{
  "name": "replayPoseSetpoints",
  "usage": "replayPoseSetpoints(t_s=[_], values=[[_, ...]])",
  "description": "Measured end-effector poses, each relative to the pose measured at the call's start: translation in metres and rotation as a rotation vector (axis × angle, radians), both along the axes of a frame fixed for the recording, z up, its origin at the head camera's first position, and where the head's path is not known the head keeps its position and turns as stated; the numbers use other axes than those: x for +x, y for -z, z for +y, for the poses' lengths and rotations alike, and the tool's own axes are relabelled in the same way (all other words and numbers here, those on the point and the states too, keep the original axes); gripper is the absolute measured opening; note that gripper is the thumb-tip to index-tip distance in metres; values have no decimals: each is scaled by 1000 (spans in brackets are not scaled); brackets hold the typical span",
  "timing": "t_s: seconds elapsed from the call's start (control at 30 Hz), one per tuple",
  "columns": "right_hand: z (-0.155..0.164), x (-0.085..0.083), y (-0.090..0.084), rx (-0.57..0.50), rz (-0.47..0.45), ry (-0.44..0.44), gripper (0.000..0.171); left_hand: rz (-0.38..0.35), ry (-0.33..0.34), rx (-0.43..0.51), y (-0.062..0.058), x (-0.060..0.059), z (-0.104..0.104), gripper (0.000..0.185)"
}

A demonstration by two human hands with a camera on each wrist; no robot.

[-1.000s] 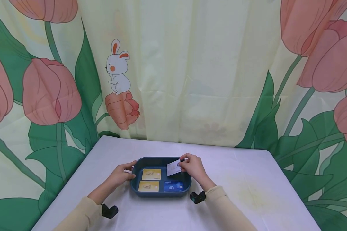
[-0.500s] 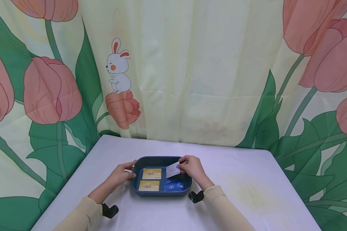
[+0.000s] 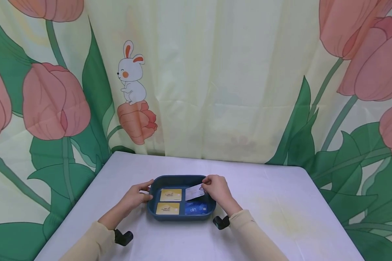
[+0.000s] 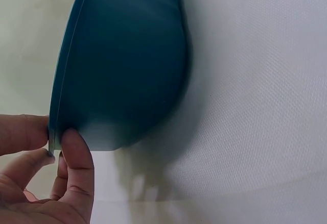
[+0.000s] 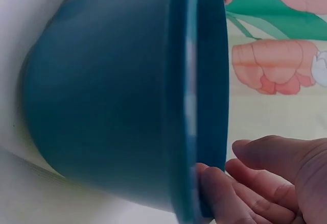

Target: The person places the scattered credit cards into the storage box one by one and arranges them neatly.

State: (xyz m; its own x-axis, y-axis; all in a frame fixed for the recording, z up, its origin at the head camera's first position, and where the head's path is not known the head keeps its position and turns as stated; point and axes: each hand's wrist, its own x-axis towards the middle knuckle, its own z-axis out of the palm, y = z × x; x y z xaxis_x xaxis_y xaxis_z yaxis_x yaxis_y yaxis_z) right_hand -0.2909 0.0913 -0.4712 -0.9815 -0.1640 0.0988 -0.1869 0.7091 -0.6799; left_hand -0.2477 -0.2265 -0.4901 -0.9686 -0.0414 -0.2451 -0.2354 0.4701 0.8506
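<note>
At the near middle of the white table [image 3: 281, 217] we saw a dark blue tray [image 3: 156, 184] holding a blue card [image 3: 196, 209] and a gold card [image 3: 168, 208] in its near row, with a second gold card [image 3: 171, 195] behind. Our left hand [image 3: 135, 197] pinched the tray's left rim between thumb and fingers. Our right hand [image 3: 217, 188] pinched a white card [image 3: 194, 192], tilted over the tray's far right corner, before a tulip-and-rabbit curtain [image 3: 215, 79].
</note>
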Motion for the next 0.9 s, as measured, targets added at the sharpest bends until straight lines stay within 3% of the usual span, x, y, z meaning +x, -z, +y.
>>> replayPoseSetpoints(t_s=[0.37,0.63,0.8,0.9], values=[[6,3,-6,-21,-9,32,12,-3,1,6,1,0,2,69],[20,-2,-15,-44,40,54,12,10,21,11,1,-3,-1,68],[32,-8,-17,20,109,56,12,55,90,-99,1,-9,-9,60],[43,-12,-16,101,120,36,14,141,153,-223,-2,-13,-15,53]])
